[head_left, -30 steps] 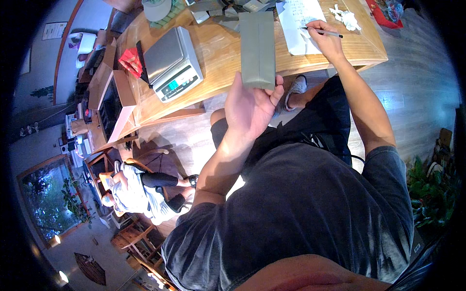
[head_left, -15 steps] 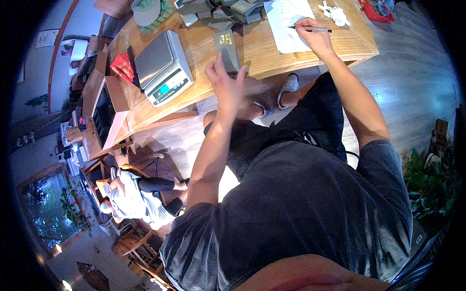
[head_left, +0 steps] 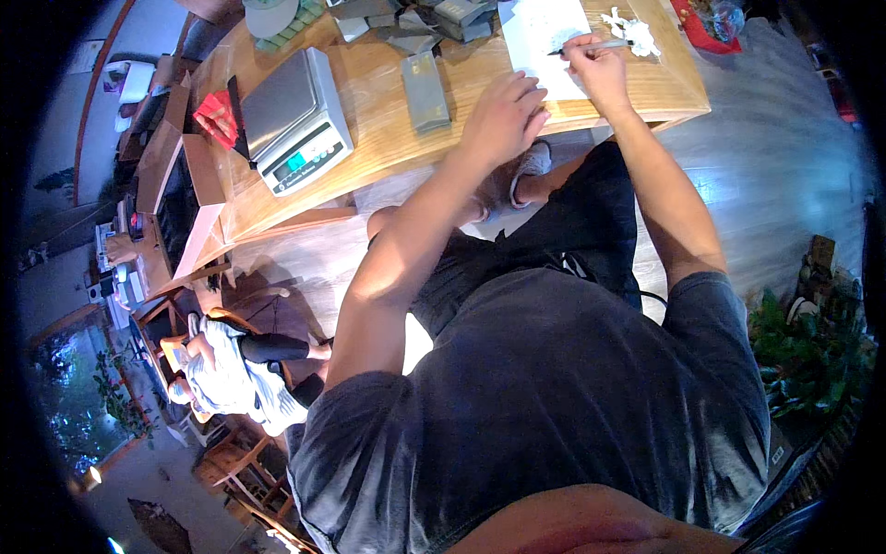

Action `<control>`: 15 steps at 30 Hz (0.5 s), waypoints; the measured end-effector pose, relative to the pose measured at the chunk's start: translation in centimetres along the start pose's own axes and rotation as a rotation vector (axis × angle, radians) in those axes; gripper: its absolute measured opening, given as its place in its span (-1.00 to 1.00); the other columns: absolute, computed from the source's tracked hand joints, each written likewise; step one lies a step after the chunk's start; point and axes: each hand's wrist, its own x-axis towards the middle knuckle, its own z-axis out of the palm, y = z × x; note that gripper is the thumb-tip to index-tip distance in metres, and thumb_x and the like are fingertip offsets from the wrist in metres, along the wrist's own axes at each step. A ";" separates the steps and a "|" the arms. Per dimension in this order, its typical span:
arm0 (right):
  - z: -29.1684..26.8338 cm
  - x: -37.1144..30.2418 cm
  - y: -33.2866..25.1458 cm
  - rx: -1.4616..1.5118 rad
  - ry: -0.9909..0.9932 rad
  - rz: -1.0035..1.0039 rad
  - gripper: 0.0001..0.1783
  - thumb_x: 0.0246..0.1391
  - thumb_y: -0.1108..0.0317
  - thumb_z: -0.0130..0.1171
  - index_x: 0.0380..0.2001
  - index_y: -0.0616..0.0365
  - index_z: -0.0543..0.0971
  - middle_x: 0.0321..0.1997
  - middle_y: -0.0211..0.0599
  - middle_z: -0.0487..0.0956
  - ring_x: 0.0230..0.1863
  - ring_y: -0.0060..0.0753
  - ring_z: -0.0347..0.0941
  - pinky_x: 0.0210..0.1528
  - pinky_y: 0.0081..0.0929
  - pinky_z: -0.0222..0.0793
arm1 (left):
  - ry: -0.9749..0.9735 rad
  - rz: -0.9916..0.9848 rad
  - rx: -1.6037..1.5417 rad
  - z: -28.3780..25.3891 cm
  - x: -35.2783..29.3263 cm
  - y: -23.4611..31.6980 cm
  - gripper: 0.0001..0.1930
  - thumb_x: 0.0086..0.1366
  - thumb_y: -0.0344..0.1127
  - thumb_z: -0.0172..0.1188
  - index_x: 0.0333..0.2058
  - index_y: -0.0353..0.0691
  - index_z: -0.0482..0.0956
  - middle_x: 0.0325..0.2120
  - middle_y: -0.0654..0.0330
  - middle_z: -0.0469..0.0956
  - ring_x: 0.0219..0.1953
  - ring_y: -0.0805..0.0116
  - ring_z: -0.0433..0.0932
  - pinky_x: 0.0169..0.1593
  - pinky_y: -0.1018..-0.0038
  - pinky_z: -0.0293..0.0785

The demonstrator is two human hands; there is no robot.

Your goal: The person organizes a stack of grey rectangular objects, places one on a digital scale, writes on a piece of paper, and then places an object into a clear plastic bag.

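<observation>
My right hand (head_left: 598,76) is closed around a pen (head_left: 611,44), its tip on a sheet of white paper (head_left: 535,32) with handwriting. My left hand (head_left: 505,118) lies at the paper's lower left corner near the table's front edge, fingers stretched out, holding nothing. Left of that hand a flat grey-green packet (head_left: 425,92) lies alone on the wooden table (head_left: 378,120). Farther left stands a white electronic scale (head_left: 305,152) with a bare metal pan and a lit display.
Behind the packet is a heap of grey packets (head_left: 420,28). Crumpled white tissue (head_left: 637,35) sits right of the paper. A red wrapper (head_left: 218,120) and an open cardboard box (head_left: 205,185) are left of the scale. Another person (head_left: 226,374) sits at the lower left.
My left hand has moved right, away from the grey-green packet to the paper's corner. My right hand still holds the pen on the paper. The whole view has shifted slightly.
</observation>
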 end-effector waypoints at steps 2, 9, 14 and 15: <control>0.0 -0.2 -0.1 -0.101 -0.015 -0.034 -0.76 0.00 0.22 0.28 -0.39 0.19 0.66 -0.56 -0.37 0.62 -0.50 -0.59 0.52 -0.35 -0.56 0.43 | -0.002 -0.001 -0.030 0.7 0.2 -0.7 -0.70 0.27 -0.18 0.18 -0.12 -0.22 0.61 -0.03 0.06 0.55 0.16 0.03 0.41 0.24 0.21 0.31; 0.3 -1.2 -2.3 -0.288 -0.013 -0.072 -0.77 -0.03 0.23 0.29 -0.42 0.20 0.65 -0.54 -0.33 0.65 -0.48 -0.58 0.54 -0.34 -0.54 0.44 | -0.015 -0.055 -0.025 1.2 -0.3 -0.6 -0.67 0.32 -0.14 0.12 -0.06 -0.20 0.61 0.03 0.08 0.54 0.19 0.05 0.40 0.27 0.20 0.28; -0.4 0.5 -0.9 -0.072 -0.179 0.059 -0.77 0.04 0.26 0.25 -0.43 0.25 0.64 -0.56 -0.43 0.61 -0.54 -0.64 0.45 -0.45 -0.63 0.34 | -0.020 -0.057 -0.027 1.3 -0.4 -0.9 -0.65 0.32 -0.13 0.11 -0.02 -0.19 0.60 0.07 0.08 0.52 0.21 0.05 0.39 0.28 0.19 0.27; -1.0 1.0 -0.7 0.000 -0.261 0.102 -0.77 0.06 0.28 0.25 -0.41 0.27 0.63 -0.57 -0.48 0.59 -0.56 -0.65 0.41 -0.49 -0.66 0.28 | -0.017 -0.055 -0.038 1.3 -0.4 -0.9 -0.65 0.32 -0.14 0.11 -0.02 -0.19 0.60 0.06 0.08 0.52 0.20 0.05 0.39 0.28 0.19 0.27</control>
